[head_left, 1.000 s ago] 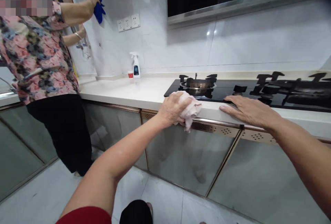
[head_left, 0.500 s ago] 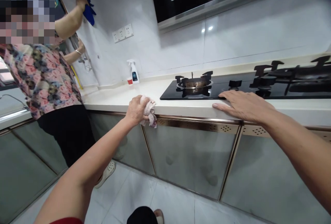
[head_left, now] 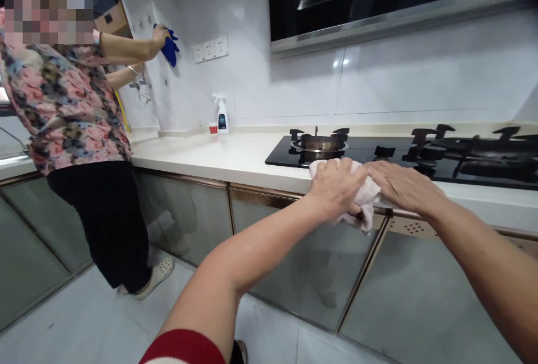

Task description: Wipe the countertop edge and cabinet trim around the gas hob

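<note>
My left hand (head_left: pixel 334 189) is closed on a pale pink cloth (head_left: pixel 368 199) at the front edge of the white countertop (head_left: pixel 218 159). Part of the cloth hangs over that edge, in front of the cabinet doors. Right beside it, my right hand (head_left: pixel 406 185) lies flat with fingers stretched out at the front edge of the black gas stove (head_left: pixel 279 154). Its fingertips meet the cloth and my left hand; whether they press on the cloth I cannot tell. Just behind both hands is a stove knob (head_left: pixel 384 153).
A co-worker (head_left: pixel 79 106) at the left holds a blue cloth (head_left: pixel 170 50) against the wall. A white spray bottle (head_left: pixel 222 117) and a small red cup (head_left: pixel 213 128) stand at the back of the counter. The range hood (head_left: pixel 378 0) overhangs the stove.
My left hand has slid the cloth rightward along the counter edge until it meets my right hand. My right hand stays near the same spot. The co-worker's blue cloth is lower on the wall.
</note>
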{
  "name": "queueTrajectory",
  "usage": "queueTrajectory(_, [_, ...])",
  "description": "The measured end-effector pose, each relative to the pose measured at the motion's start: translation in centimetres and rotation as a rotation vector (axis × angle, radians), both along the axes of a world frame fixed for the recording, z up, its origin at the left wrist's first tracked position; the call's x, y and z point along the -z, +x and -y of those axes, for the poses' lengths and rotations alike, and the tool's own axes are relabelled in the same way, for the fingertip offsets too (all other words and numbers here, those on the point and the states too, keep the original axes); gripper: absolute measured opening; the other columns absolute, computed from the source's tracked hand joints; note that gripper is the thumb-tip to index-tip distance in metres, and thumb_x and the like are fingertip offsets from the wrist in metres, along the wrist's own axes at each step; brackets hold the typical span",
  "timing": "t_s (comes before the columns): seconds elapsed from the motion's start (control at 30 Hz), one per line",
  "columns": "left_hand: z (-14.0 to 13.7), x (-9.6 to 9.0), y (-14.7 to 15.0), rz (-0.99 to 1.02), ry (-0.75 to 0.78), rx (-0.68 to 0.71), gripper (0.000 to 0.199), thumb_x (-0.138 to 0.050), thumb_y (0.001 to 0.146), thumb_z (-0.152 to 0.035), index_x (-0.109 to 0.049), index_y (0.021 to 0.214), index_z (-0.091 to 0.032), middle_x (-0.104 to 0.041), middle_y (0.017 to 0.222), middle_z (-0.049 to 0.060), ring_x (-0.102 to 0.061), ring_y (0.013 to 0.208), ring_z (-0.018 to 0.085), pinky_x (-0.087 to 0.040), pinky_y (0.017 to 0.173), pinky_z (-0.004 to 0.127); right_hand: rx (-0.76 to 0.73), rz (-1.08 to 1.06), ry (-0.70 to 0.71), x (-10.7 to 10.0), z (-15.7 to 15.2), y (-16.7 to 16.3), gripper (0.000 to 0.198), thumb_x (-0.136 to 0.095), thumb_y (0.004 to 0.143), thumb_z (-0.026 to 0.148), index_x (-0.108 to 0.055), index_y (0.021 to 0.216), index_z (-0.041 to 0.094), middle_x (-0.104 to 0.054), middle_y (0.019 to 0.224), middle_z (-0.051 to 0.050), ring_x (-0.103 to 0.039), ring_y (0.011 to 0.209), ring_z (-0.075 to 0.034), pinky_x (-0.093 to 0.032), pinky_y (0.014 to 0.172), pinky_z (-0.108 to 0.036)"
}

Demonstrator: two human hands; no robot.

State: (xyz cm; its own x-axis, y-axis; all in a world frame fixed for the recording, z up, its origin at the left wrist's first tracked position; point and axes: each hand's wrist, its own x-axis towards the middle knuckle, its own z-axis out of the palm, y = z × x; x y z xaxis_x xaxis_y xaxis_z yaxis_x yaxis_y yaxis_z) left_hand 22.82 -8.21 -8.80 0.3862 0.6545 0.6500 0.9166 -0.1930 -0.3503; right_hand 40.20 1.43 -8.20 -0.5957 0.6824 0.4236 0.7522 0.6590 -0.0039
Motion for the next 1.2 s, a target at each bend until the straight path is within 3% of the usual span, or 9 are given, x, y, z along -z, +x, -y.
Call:
queueTrajectory(0.17, [0.5, 0.0, -2.1, -0.053, -0.024, 0.075, 0.080, -0.078, 0.077, -0.053, -0.049, 0.147, -0.026, -0.053, 0.136, 0.017, -0.054, 0.108, 0.031, -0.041, 0.091, 0.044, -0.016, -0.033, -0.028, -0.5, 0.3, 0.1, 0.062, -0.014, 0.099, 0.051, -0.065, 0.120, 0.022, -0.065, 0.136, -0.013, -0.060, 0.127, -0.033, -0.049, 0.104, -0.052])
queueTrajectory(0.27, [1.5, 0.1, -5.5, -0.054, -0.061, 0.077, 0.081, -0.077, 0.077, -0.053, -0.047, 0.149, -0.030, -0.045, 0.151, 0.015, -0.050, 0.122, 0.032, -0.041, 0.099, 0.045, -0.010, -0.018, -0.054, -0.8, 0.8, -0.1, 0.064, -0.013, 0.099, 0.054, -0.066, 0.118, 0.024, -0.065, 0.137, -0.011, -0.059, 0.128, -0.033, -0.050, 0.104, -0.052])
queueTrajectory(0.47, [3.3, 0.1, -14.1, 0.022, -0.084, 0.036, 0.093, -0.086, 0.068, -0.051, -0.047, 0.149, -0.028, -0.045, 0.153, 0.016, -0.044, 0.136, 0.031, -0.039, 0.112, 0.044, -0.005, -0.017, -0.038, -0.4, 0.7, -0.2, 0.066, -0.019, 0.098, 0.060, -0.063, 0.128, 0.022, -0.061, 0.143, -0.011, -0.058, 0.128, -0.034, -0.047, 0.105, -0.054])
queueTrajectory(0.63, [5.9, 0.2, -21.9, 0.100, -0.075, -0.138, 0.091, -0.087, 0.064, -0.051, -0.052, 0.144, -0.026, -0.046, 0.151, 0.016, -0.046, 0.137, 0.035, -0.041, 0.113, 0.048, 0.001, -0.046, -0.012, 0.2, 0.1, -0.2, 0.075, -0.019, 0.096, 0.069, -0.059, 0.135, 0.020, -0.061, 0.142, -0.013, -0.059, 0.124, -0.035, -0.047, 0.102, -0.054])
queueTrajectory(0.73, [7.0, 0.0, -24.5, 0.121, -0.059, -0.256, 0.092, -0.088, 0.062, -0.047, -0.052, 0.144, -0.026, -0.047, 0.150, 0.016, -0.046, 0.137, 0.037, -0.042, 0.112, 0.051, 0.003, -0.049, 0.010, 0.3, 0.2, -0.4, 0.074, -0.018, 0.096, 0.069, -0.060, 0.133, 0.020, -0.063, 0.137, -0.014, -0.060, 0.120, -0.035, -0.047, 0.098, -0.054])
queueTrajectory(0.83, [7.3, -0.3, -24.4, 0.089, -0.050, -0.311, 0.089, -0.088, 0.063, -0.046, -0.054, 0.142, -0.023, -0.049, 0.146, 0.018, -0.049, 0.133, 0.039, -0.045, 0.107, 0.052, 0.021, -0.057, 0.029, 0.2, 0.3, -0.7, 0.072, -0.018, 0.096, 0.069, -0.062, 0.130, 0.022, -0.066, 0.131, -0.014, -0.062, 0.115, -0.036, -0.046, 0.096, -0.054])
queueTrajectory(0.97, [7.0, -0.7, -21.7, 0.043, -0.029, -0.364, 0.086, -0.089, 0.062, -0.051, -0.058, 0.137, -0.024, -0.056, 0.135, 0.019, -0.056, 0.117, 0.042, -0.048, 0.095, 0.055, 0.033, -0.063, 0.046, 0.2, 0.3, -0.9, 0.071, -0.018, 0.097, 0.069, -0.063, 0.127, 0.022, -0.067, 0.126, -0.014, -0.060, 0.116, -0.035, -0.046, 0.095, -0.053])
queueTrajectory(1.07, [6.1, -0.6, -18.5, 0.003, -0.007, -0.305, 0.086, -0.089, 0.063, -0.054, -0.057, 0.137, -0.025, -0.056, 0.134, 0.018, -0.055, 0.113, 0.040, -0.047, 0.093, 0.054, 0.049, -0.050, 0.046, 0.2, 0.3, -1.0, 0.071, -0.017, 0.097, 0.068, -0.062, 0.127, 0.022, -0.066, 0.128, -0.014, -0.060, 0.116, -0.035, -0.046, 0.094, -0.052])
queueTrajectory(1.2, [3.4, 0.0, -12.1, -0.047, -0.010, -0.121, 0.085, -0.082, 0.067, -0.067, -0.055, 0.138, -0.029, -0.056, 0.133, 0.014, -0.055, 0.111, 0.035, -0.046, 0.091, 0.050, 0.066, -0.031, 0.040, 0.1, 0.5, -1.0, 0.069, -0.017, 0.099, 0.065, -0.060, 0.130, 0.021, -0.063, 0.135, -0.014, -0.059, 0.120, -0.034, -0.044, 0.096, -0.052])
